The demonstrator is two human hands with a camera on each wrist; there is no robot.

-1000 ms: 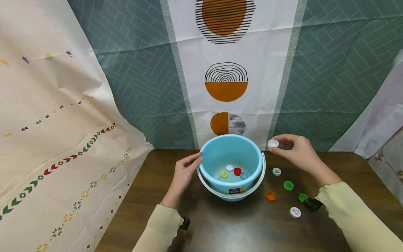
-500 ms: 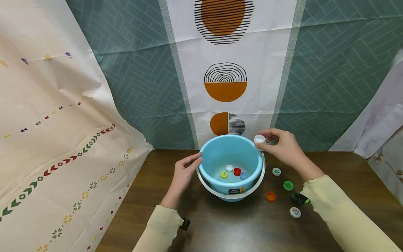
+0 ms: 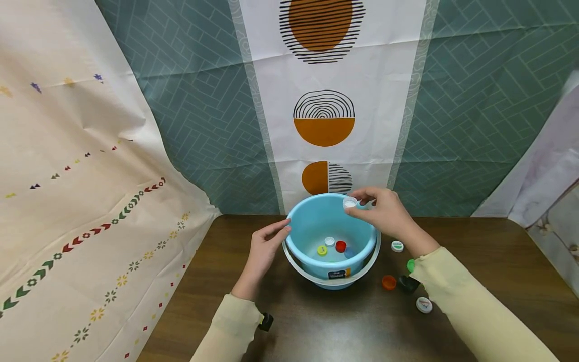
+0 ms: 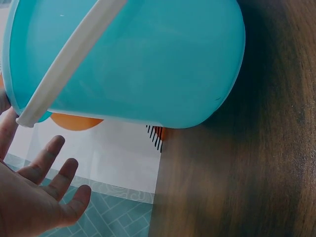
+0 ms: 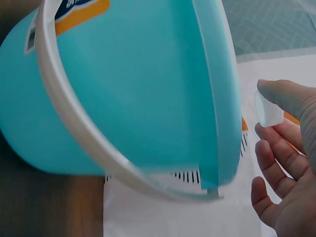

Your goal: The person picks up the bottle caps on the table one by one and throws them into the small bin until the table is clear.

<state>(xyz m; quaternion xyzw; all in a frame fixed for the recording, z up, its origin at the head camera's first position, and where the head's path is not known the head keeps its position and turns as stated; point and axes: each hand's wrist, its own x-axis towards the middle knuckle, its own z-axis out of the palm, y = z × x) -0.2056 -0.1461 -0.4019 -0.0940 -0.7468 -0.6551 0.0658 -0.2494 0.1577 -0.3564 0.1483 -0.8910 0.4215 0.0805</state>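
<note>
A light blue bucket with a white handle stands upright on the brown table. At its left rim, my left hand pinches the edge between thumb and index finger. The other fingers are spread beside the bucket in the left wrist view. Above the bucket's right rim, my right hand holds a white bottle cap between thumb and fingers, hollow side up. The right wrist view shows this cap apart from the rim. Inside the bucket lie several caps, among them a red cap and a yellow cap.
Right of the bucket on the table lie an orange cap, a green cap, a white cap with green print and another white cap. Patterned cloth hangs behind the table.
My right hand has moved left with the white bottle cap, from beside the bucket to above its opening. The left hand stays at the rim.
</note>
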